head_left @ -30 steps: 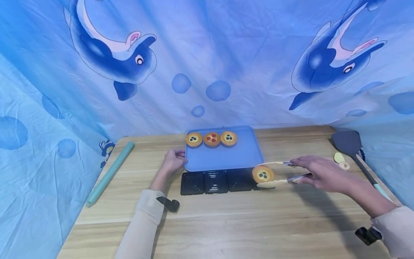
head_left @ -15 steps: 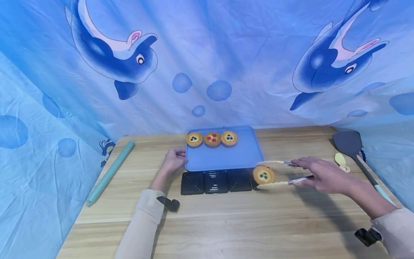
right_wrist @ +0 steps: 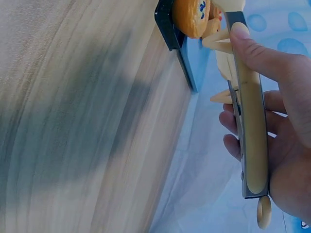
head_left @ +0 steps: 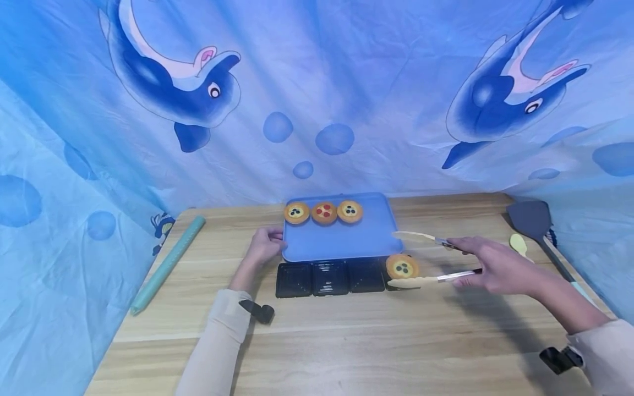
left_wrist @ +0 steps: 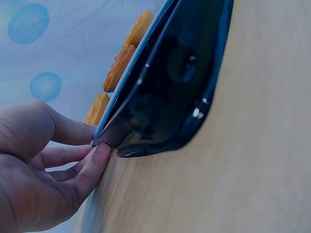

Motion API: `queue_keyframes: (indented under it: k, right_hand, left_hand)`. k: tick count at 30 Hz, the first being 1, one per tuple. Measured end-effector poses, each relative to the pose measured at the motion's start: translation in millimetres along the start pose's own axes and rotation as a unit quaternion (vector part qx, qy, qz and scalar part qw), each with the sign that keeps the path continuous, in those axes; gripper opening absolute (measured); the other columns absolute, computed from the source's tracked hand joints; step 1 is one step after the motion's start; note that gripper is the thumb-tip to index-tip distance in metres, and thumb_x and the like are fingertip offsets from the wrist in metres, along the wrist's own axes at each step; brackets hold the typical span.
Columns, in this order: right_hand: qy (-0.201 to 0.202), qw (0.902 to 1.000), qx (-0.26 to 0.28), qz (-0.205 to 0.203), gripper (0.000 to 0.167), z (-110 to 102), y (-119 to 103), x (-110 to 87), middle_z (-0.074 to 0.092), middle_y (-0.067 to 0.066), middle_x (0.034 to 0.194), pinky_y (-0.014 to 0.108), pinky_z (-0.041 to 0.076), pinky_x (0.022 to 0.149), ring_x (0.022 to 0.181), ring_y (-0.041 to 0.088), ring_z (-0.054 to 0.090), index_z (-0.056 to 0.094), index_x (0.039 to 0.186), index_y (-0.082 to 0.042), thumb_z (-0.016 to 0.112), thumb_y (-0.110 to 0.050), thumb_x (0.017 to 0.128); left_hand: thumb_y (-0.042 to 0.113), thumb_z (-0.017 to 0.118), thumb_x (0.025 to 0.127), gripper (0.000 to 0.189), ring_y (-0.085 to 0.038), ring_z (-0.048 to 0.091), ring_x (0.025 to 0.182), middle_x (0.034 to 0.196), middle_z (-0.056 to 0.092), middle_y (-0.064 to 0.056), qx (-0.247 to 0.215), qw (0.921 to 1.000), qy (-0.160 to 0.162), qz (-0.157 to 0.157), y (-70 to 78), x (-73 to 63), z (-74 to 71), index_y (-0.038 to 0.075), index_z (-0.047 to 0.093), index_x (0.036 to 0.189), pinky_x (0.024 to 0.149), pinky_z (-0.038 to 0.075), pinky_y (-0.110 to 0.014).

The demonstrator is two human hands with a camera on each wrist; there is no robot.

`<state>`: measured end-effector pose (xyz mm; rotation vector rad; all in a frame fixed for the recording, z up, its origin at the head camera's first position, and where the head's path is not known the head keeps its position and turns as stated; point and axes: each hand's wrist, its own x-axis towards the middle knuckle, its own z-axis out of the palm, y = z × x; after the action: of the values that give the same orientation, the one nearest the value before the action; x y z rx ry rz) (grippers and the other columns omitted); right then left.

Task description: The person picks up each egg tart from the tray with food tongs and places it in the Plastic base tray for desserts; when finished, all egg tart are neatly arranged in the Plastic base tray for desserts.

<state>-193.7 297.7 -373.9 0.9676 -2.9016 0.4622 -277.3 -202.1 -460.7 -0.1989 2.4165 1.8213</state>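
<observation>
My left hand pinches the left edge of a blue tray, thumb on top and fingers beneath in the left wrist view. Three small egg tarts stand in a row at the tray's back: a blueberry tart, a red-topped tart and another blueberry tart. In front lies a black mould with square cups. A blueberry tart sits at its rightmost cup. My right hand grips cream-tipped tongs, whose arms are spread on either side of that tart.
A green rolling pin lies along the table's left side. At the right are a dark spatula and a small pale yellow piece, partly near my right hand. A blue dolphin curtain hangs behind the wooden table.
The tongs have spread wider; their far arm has swung away from the tart, toward the blue tray's right edge. The tart stays at the rightmost cup. My left hand has not moved.
</observation>
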Motion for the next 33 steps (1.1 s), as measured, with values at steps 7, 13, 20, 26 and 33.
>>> queue_keyframes:
  k: [7, 13, 20, 26, 33]
  right_hand:
    - [0.024, 0.9995, 0.010, -0.019, 0.086, -5.6, -0.4, 8.2, 0.060, 0.025, 0.129, 0.058, 0.053, 0.085, 0.111, 0.041, 0.062, 0.051, 0.138, 0.008, 0.084, -0.042, 0.076]
    - [0.025, 0.9988, 0.030, -0.029, 0.084, -15.9, -3.6, 28.9, 0.061, 0.025, 0.127, 0.059, 0.053, 0.086, 0.111, 0.041, 0.061, 0.050, 0.138, 0.009, 0.084, -0.039, 0.078]
    - [0.026, 0.9989, 0.011, -0.037, 0.084, -33.9, -10.6, 66.1, 0.056, 0.028, 0.132, 0.060, 0.051, 0.089, 0.114, 0.044, 0.058, 0.048, 0.140, 0.010, 0.083, -0.037, 0.079]
    - [0.005, 0.9995, 0.022, -0.021, 0.086, -33.2, -4.5, 100.3, 0.050, 0.031, 0.139, 0.063, 0.044, 0.099, 0.124, 0.047, 0.050, 0.045, 0.141, 0.011, 0.081, -0.040, 0.081]
    - [-0.021, 0.9986, 0.047, -0.005, 0.091, -10.3, 6.9, 141.4, 0.056, 0.031, 0.132, 0.045, 0.052, 0.078, 0.053, 0.021, 0.051, 0.043, 0.142, 0.012, 0.080, -0.045, 0.081]
  left_hand:
    - [-0.017, 0.061, 0.081, 0.050, -0.034, 0.062, 0.099, 0.113, 0.059, -0.026, -0.004, 1.0000, -0.007, 0.001, -1.3, 2.6, -1.3, -0.013, 0.053, 0.130, 0.078, 0.061, -0.035]
    - [-0.016, 0.061, 0.080, 0.050, -0.033, 0.062, 0.096, 0.110, 0.059, -0.025, -0.004, 1.0000, -0.001, 0.004, -0.6, 2.2, -2.6, -0.013, 0.054, 0.129, 0.076, 0.061, -0.034]
    - [-0.016, 0.061, 0.080, 0.051, -0.031, 0.061, 0.095, 0.109, 0.058, -0.024, -0.008, 1.0000, -0.001, 0.001, -2.7, 1.9, -3.4, -0.013, 0.053, 0.130, 0.076, 0.061, -0.033]
    - [-0.016, 0.061, 0.079, 0.050, -0.032, 0.062, 0.094, 0.108, 0.059, -0.025, -0.002, 1.0000, -0.001, 0.007, -2.5, 1.1, -3.6, -0.014, 0.054, 0.128, 0.076, 0.061, -0.034]
    - [-0.017, 0.061, 0.079, 0.051, -0.031, 0.061, 0.095, 0.109, 0.059, -0.024, -0.010, 1.0000, 0.000, 0.001, -1.6, 0.9, -4.0, -0.013, 0.054, 0.129, 0.078, 0.061, -0.034]
